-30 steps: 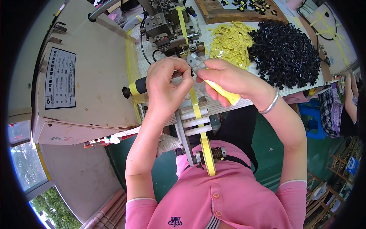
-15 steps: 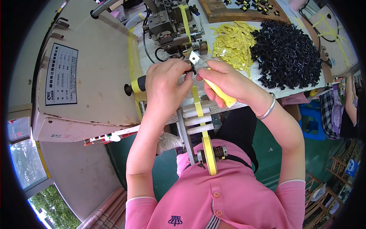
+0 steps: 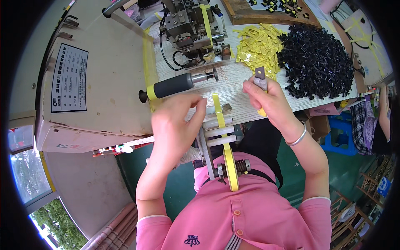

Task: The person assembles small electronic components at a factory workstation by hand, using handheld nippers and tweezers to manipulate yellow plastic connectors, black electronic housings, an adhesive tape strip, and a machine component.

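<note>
Head view: only one camera, so I'm placing everything off the metal press (image 3: pixel 183 36).
Utility knife (image 3: pixel 260 83): it's sitting in the right hand (image 3: pixel 270 99), below and right of the press, bare blade pointing up.
Right fingers: they're gripping the knife, thumb lying against it.
Blade risk: imo the big one. That edge could be nicking skin if the grip is slipping or the other hand is straying across it.
Left hand (image 3: pixel 173 118): it's hovering below the press, kinda blurry, thumb and index tips sitting close together. Can't tell if they're pinching anything tiny.
Yellow tape (image 3: pixel 218 110): it's running from the roll (image 3: pixel 231 166) up toward the press, right beside the left hand, so a snagging finger might be twisting it.
Black-gripped cylinder (image 3: pixel 171 86): it's lying just below the press; a stray knuckle could be knocking it.
Yellow strips (image 3: pixel 258 43), black pieces (image 3: pixel 314 60): they're sitting right of the press, edges touching; one careless sweep could be mixing them.
</note>
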`<state>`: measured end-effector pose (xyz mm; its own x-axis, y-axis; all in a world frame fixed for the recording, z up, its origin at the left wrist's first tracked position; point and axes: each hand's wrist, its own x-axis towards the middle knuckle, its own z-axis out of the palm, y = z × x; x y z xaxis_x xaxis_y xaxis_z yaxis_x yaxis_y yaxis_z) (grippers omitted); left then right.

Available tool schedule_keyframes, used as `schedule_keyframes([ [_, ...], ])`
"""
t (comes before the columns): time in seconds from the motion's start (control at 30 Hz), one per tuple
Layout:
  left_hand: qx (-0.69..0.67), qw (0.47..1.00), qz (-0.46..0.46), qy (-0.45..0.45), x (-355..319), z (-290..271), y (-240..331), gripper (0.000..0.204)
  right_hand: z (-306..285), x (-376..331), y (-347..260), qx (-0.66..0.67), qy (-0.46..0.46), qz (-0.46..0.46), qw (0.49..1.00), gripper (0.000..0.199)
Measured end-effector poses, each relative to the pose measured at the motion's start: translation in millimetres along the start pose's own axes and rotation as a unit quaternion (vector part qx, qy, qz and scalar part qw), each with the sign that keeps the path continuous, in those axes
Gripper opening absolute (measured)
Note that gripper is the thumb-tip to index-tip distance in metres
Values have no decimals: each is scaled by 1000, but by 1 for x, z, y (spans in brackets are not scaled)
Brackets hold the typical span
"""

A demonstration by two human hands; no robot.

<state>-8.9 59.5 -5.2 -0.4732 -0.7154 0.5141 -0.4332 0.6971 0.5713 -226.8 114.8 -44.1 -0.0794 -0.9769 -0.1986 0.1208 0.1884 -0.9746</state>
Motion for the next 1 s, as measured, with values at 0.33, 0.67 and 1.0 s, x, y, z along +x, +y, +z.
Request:
schedule_keyframes([
  [0.33,-119,895,-335,-269,-14,30,-28,21,13,-9,-12,-19,-39,56,997,16],
  [0.67,-269,914,-291,-88,-11,27,-4,16,32,12,-20,-216,-1,-269,938,16],
  [1.0,129,989,12,69,8,13,3,15,30,16,-12,-298,14,-345,890,12],
])
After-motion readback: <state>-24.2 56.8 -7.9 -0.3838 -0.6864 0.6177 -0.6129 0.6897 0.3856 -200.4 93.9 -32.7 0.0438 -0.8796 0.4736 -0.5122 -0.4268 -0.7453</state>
